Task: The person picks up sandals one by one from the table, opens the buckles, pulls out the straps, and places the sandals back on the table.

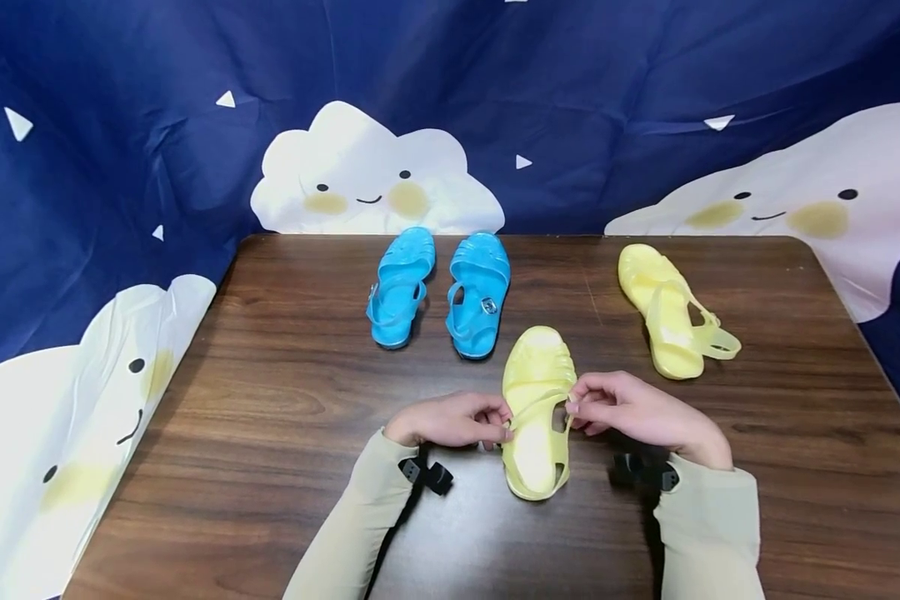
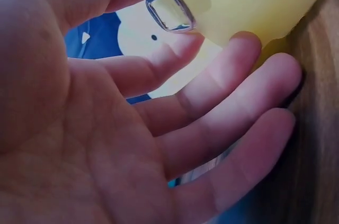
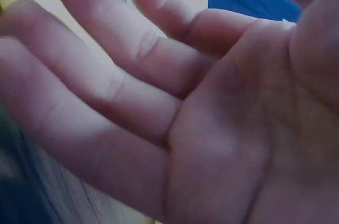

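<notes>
A yellow jelly sandal (image 1: 534,450) lies on the table in front of me, its toe pointing away. At its left side is my left hand (image 1: 456,418). In the left wrist view that thumb and index finger pinch the silver buckle (image 2: 170,11), while the other fingers extend along the sandal's side. My right hand (image 1: 637,412) is at the sandal's right side, pinching its thin strap (image 1: 569,417) between thumb and index finger. The palm and fingers of the right hand (image 3: 175,91) fill the right wrist view, and the pinch itself is out of sight there.
Another yellow sandal (image 1: 667,312) lies back right with its strap sticking out sideways. Two blue sandals (image 1: 401,292) (image 1: 480,292) stand side by side near the table's back edge. Behind the wooden table (image 1: 270,375) hangs a dark blue cloth (image 1: 555,83) with clouds.
</notes>
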`<action>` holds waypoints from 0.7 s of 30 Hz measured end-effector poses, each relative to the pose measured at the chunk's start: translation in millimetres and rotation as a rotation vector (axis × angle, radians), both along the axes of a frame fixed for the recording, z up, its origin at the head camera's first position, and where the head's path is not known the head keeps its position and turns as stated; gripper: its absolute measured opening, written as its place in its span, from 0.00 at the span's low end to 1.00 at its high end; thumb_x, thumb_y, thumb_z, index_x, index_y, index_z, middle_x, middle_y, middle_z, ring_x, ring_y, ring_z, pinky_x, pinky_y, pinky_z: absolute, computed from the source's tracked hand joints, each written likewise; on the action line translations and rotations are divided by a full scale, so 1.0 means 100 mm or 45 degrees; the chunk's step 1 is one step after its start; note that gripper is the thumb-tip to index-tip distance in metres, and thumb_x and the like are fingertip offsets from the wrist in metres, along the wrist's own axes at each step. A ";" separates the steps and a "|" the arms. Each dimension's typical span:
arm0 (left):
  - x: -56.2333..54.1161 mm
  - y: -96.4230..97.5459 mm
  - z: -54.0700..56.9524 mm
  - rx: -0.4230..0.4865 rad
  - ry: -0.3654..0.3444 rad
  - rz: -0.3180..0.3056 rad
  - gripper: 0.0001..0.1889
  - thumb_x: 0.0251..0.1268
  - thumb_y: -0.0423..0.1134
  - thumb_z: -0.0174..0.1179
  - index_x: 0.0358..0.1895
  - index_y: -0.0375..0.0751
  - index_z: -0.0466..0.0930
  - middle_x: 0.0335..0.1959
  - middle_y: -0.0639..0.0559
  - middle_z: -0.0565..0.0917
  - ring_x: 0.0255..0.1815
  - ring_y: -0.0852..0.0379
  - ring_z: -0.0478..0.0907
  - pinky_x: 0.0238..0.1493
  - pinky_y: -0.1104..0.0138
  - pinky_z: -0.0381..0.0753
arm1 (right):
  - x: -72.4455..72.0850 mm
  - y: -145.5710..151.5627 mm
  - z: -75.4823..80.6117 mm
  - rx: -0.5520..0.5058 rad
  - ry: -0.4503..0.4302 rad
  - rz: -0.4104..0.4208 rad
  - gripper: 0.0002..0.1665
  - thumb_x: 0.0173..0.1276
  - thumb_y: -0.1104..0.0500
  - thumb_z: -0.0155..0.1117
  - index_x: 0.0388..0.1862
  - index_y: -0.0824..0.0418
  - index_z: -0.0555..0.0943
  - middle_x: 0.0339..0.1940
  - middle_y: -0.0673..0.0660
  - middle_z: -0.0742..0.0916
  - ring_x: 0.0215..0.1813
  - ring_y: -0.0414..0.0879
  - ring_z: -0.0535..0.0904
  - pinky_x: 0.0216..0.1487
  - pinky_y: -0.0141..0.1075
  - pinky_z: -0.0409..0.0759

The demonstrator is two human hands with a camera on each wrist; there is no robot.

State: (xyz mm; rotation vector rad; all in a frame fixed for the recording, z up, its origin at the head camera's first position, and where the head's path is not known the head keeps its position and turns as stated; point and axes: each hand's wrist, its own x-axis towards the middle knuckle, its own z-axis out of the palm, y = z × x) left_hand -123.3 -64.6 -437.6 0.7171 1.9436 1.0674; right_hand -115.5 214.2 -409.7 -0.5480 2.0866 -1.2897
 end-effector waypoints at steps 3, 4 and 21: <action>0.01 0.02 0.01 -0.006 0.035 0.005 0.07 0.69 0.41 0.58 0.41 0.41 0.77 0.34 0.46 0.84 0.32 0.56 0.80 0.34 0.75 0.72 | 0.01 0.03 0.03 0.034 0.098 -0.062 0.09 0.71 0.61 0.58 0.43 0.67 0.79 0.37 0.62 0.86 0.38 0.45 0.83 0.42 0.36 0.83; 0.02 0.03 0.01 -0.005 0.040 0.010 0.07 0.68 0.41 0.58 0.41 0.42 0.77 0.33 0.46 0.84 0.31 0.57 0.79 0.34 0.75 0.71 | 0.01 0.03 0.05 0.041 0.128 -0.101 0.08 0.70 0.61 0.59 0.43 0.66 0.80 0.37 0.61 0.86 0.38 0.44 0.83 0.41 0.36 0.83; 0.02 0.05 0.02 0.004 0.063 -0.067 0.09 0.66 0.46 0.62 0.34 0.45 0.76 0.21 0.62 0.72 0.21 0.68 0.66 0.26 0.75 0.66 | 0.17 -0.49 0.28 -0.074 0.373 -0.068 0.03 0.64 0.63 0.67 0.35 0.57 0.84 0.33 0.49 0.86 0.35 0.38 0.80 0.36 0.31 0.80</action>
